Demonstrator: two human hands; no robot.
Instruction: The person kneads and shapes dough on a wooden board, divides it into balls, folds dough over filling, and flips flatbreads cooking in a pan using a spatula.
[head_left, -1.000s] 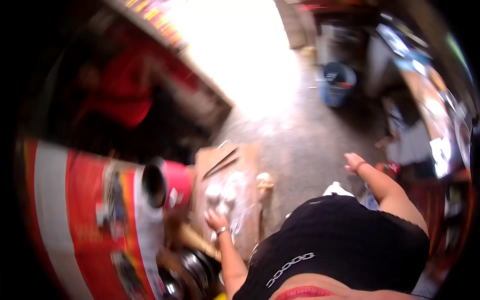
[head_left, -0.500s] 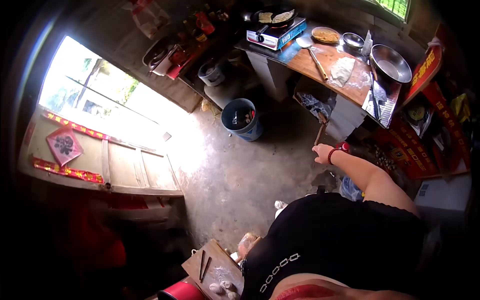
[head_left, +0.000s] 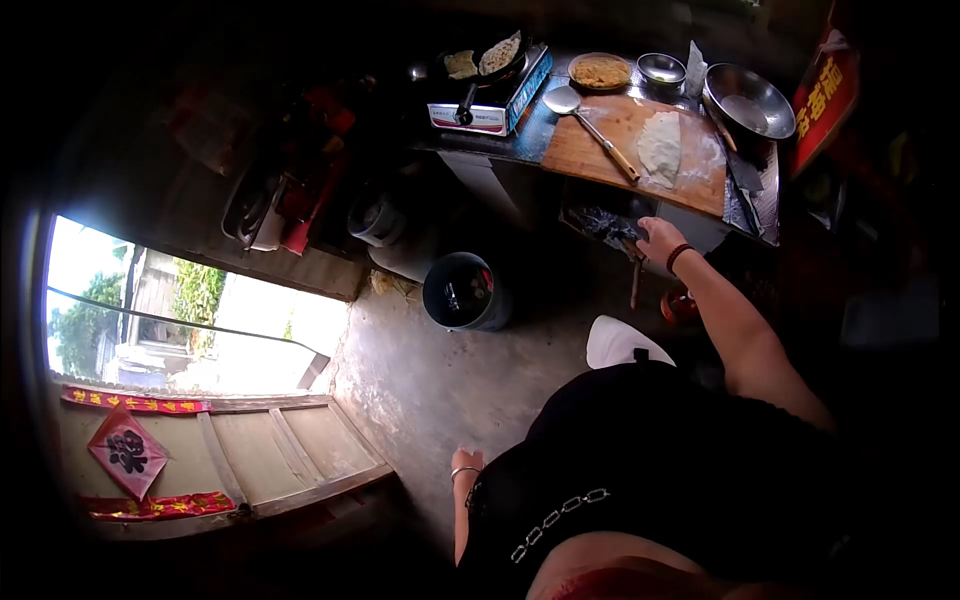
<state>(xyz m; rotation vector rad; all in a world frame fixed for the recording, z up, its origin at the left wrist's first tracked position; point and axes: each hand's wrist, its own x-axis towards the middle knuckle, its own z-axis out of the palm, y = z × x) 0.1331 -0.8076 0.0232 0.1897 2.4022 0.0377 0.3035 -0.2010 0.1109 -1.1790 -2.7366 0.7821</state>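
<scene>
My right hand (head_left: pixel 660 242), with a dark red bead bracelet on the wrist, is just below the front edge of the wooden board (head_left: pixel 570 150). It touches nothing that I can make out, and its fingers are partly spread. A folded white dough piece (head_left: pixel 660 148) lies on the board, beside a ladle-like spatula (head_left: pixel 600 135). My left hand (head_left: pixel 467 459), with a silver bangle, hangs low over the concrete floor. Its fingers look curled, but their inner side is hidden.
A pan (head_left: pixel 488 72) with flatbreads sits on a portable stove (head_left: pixel 480 118). Behind the board are a plate of orange-yellow filling (head_left: pixel 600 71) and metal bowls (head_left: pixel 750 100). A dark bucket (head_left: pixel 460 290) stands on the floor, near an open doorway (head_left: pixel 180 300).
The view has turned toward the worktop. My right hand has moved up close to the board. The low table with dough balls has left view, and my left hand has come back into view.
</scene>
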